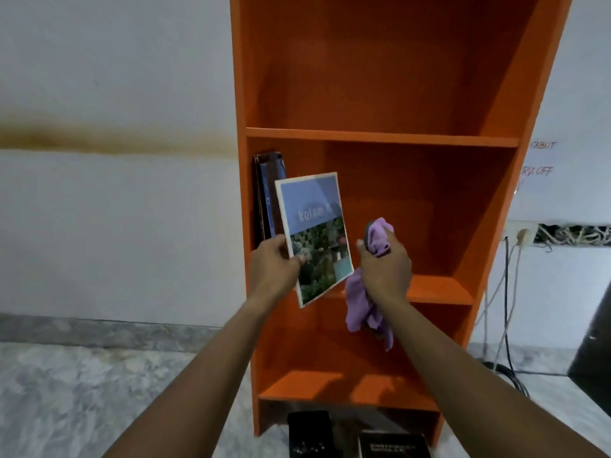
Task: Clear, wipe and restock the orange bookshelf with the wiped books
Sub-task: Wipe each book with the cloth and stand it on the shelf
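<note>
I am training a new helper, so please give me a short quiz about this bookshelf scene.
1. True or false: the right grip holds the cloth.
2. What does the left grip hold? A) the kolam book B) a pen C) nothing
3. Fill in: the standing books are at the ___ end of the middle shelf.
Key: 1 true; 2 A; 3 left.
</note>
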Demonstrator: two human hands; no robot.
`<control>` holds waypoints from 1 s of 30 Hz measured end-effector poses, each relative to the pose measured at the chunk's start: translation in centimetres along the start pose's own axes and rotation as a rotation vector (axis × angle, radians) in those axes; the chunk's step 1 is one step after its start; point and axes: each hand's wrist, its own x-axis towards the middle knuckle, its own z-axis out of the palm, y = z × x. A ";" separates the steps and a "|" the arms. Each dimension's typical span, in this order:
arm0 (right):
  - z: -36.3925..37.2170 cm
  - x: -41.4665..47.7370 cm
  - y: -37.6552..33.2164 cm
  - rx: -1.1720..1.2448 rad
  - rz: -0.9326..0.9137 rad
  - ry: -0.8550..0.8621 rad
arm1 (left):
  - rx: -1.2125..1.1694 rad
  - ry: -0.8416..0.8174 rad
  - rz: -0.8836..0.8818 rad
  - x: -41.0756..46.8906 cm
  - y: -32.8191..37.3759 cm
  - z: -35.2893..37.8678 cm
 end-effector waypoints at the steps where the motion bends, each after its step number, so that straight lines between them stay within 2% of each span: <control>1: 0.7 0.4 -0.2 0.019 -0.004 -0.017 | 0.027 0.044 0.002 1.6 0.1 0.5; 8: 6.8 1.7 0.4 0.124 0.034 -0.161 | 0.197 0.355 -0.051 8.1 -2.2 3.8; 12: 8.6 0.3 2.0 0.151 0.103 -0.239 | 0.328 0.359 -0.027 7.5 -5.4 4.5; 16: 8.8 -0.9 3.4 0.164 0.147 -0.242 | 0.400 0.387 -0.047 7.2 -5.7 3.8; 22: 7.1 -2.1 3.3 0.196 0.144 -0.259 | 0.484 0.319 -0.137 6.0 -5.1 3.3; 26: 4.5 -3.9 3.1 0.247 0.107 -0.272 | 0.521 0.285 -0.151 2.3 -4.9 3.4; 30: 0.5 -7.6 4.3 0.300 0.122 -0.296 | 0.516 0.108 -0.135 -4.4 -5.3 4.9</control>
